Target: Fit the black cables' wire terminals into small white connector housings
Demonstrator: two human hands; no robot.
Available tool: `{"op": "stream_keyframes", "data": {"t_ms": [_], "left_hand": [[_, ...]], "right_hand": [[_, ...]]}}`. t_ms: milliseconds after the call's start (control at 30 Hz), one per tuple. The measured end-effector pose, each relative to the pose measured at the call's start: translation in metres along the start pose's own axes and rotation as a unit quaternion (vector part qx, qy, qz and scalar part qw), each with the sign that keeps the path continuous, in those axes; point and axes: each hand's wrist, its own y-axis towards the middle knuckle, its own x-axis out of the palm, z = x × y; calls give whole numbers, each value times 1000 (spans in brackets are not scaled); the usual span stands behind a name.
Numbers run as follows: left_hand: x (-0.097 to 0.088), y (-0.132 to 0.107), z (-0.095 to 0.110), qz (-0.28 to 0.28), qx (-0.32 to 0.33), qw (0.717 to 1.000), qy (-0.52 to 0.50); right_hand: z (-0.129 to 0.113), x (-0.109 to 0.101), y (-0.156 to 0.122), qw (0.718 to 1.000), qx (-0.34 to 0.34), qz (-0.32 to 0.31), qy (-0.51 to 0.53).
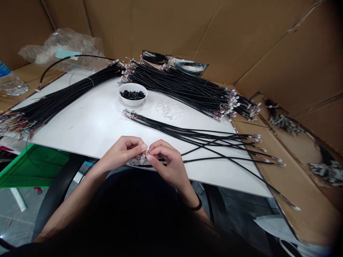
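Note:
My left hand (122, 153) and my right hand (167, 162) meet at the near edge of the white table (88, 121). Both pinch the connector end of a thin black cable (214, 157) between fingertips. The cable trails off to the right across the table. What exactly sits between the fingertips is too small to make out. Several loose black cables (187, 132) with small connectors lie just beyond my hands. A white bowl (132, 94) of small black pieces stands farther back, with a small heap of white connector housings (169, 109) to its right.
Large bundles of black cables lie at the back left (53, 98) and back right (187, 89). Cardboard walls (241, 39) surround the table. A crumpled plastic bag (64, 48) and a water bottle (9, 82) sit far left. A green bin (32, 166) stands below left.

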Motion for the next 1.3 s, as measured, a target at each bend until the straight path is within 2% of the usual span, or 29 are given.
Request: {"op": "stream_keyframes", "data": {"t_ms": [167,533,1300], "left_hand": [[0,1,0,-2,4,1000,9],[0,1,0,-2,-4,1000,24],[1,1,2,-4,-14,999,29]], "right_hand": [[-1,2,-1,999,-29,4,-30],[0,2,-1,999,-33,4,-42],[1,3,-3,999,-7,-1,-31]]}}
